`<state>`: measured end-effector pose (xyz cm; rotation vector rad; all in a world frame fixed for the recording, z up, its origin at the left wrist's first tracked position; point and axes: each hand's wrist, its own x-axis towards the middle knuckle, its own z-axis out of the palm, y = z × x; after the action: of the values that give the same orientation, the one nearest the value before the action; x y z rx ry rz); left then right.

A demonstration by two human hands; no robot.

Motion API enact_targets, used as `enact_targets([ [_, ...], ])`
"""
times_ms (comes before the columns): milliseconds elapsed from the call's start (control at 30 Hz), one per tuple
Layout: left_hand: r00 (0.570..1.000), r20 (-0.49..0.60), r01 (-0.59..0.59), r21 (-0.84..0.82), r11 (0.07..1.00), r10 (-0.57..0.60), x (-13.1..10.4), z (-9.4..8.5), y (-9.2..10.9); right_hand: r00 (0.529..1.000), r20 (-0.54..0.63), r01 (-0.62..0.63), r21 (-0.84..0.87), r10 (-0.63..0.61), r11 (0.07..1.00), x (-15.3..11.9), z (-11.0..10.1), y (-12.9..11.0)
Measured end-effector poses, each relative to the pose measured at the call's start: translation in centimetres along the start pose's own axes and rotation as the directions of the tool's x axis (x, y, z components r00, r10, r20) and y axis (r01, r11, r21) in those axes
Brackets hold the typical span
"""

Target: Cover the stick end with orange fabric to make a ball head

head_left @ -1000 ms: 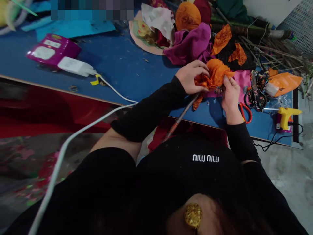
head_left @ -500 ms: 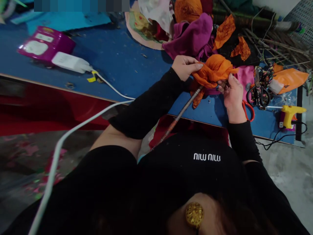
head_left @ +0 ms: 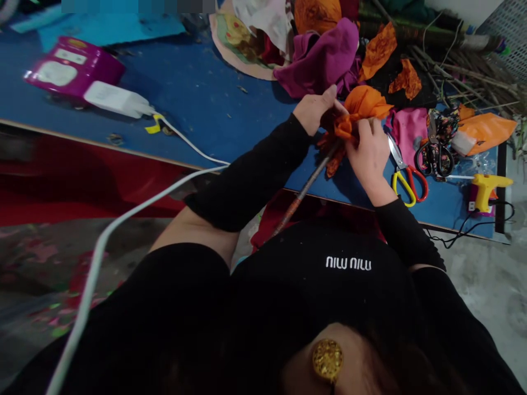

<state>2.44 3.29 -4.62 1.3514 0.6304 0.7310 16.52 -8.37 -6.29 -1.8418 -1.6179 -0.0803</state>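
A bunched orange cloth (head_left: 364,103) is wrapped around the upper end of a thin stick (head_left: 307,189), which slants down over the table edge toward my body. My left hand (head_left: 317,111) is closed on the cloth from the left, its thumb raised. From the right, my right hand (head_left: 368,153) pinches the cloth at the gathered knot near the stick. Fingertips of both hands are partly hidden in the folds. Below the knot hang crinkled, darker orange pieces. Scissors (head_left: 407,178) with one yellow and one red handle lie just right of my right hand.
A purple box (head_left: 76,71) with a white plug and cord sits on the blue table (head_left: 197,104) at left. Purple fabric (head_left: 317,60) is heaped behind my hands. To the right are black-handled scissors (head_left: 434,156), a yellow glue gun (head_left: 489,192) and an orange bag (head_left: 486,134).
My right hand has moved left, bringing the cloth's ends together at the stick. The cloth, spread between both hands before, is now gathered into a knot. The yellow-and-red scissors are more exposed.
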Motion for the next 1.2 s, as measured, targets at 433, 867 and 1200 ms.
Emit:
enact_targets([
  [433, 0.989, -0.123, 0.08, -0.025, 0.996, -0.083, 1.2, -0.2, -1.7, 0.837, 0.15, -0.405, 0.816, 0.527, 0.412, -1.1, -1.5, 3.1],
  [867, 0.953, -0.234, 0.194, -0.013, 0.981, -0.192, 1.4, -1.0, -1.6, 0.937, -0.08, -0.305, 0.293, 0.341, 0.906, -2.3, -3.3, 3.2],
  [1200, 0.962, -0.174, -0.163, 0.255, 0.953, 0.211, 0.0, 2.2, 0.8, 0.96, -0.024, -0.207, 0.613, 0.28, 0.762, 0.8, -0.9, 3.4],
])
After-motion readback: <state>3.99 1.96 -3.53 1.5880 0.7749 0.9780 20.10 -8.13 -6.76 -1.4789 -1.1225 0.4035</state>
